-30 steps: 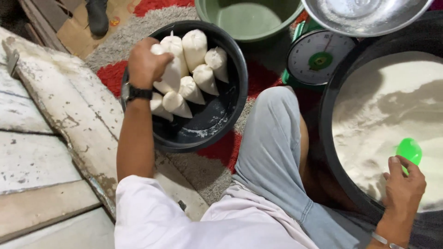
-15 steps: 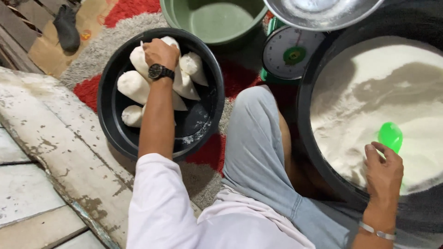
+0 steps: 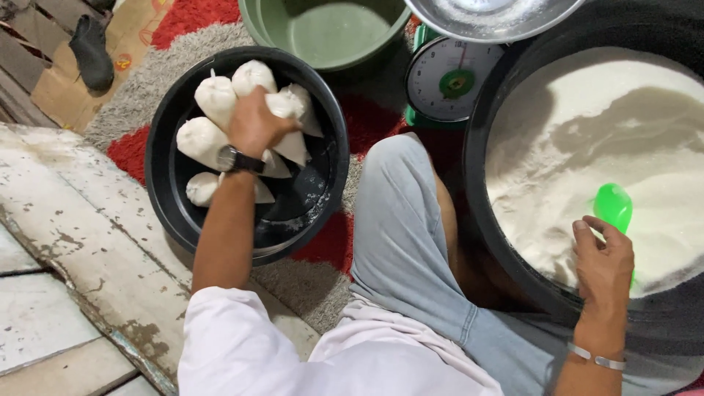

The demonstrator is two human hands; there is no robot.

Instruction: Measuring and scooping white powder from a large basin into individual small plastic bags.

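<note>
— What's the biggest thing in front of you?

— The wide black tub [image 3: 490,220] on my right, filled almost to the rim with white flour [image 3: 631,139]. Its near wall sits against my bent leg in light blue jeans [image 3: 400,235].

— And on your left?

— A smaller round black basin [image 3: 165,191] standing on the red and grey rug [image 3: 132,81], just beside the worn, peeling boards [image 3: 81,242]. Beyond it is a green basin [image 3: 326,33], and between that and the tub a green dial scale [image 3: 446,81] with a metal pan [image 3: 488,15] on top.

— What's inside the black basin?

— Cone-shaped clear bags packed with flour [image 3: 199,139], piled against the far and left wall, touching each other. The near right part of the basin floor is bare, dusted with white.

— What is your left hand doing?

— My left hand [image 3: 253,125], wristwatch [image 3: 233,159] on, is down in the basin with fingers curled around one of those bags at the top of the pile.

— And the right?

— My right hand [image 3: 603,257], thin bracelet [image 3: 598,359] at the wrist, is over the near edge of the flour, fingers wrapped around the handle of a bright green scoop [image 3: 613,207]. The scoop's bowl points away from me and rests on the flour.
</note>
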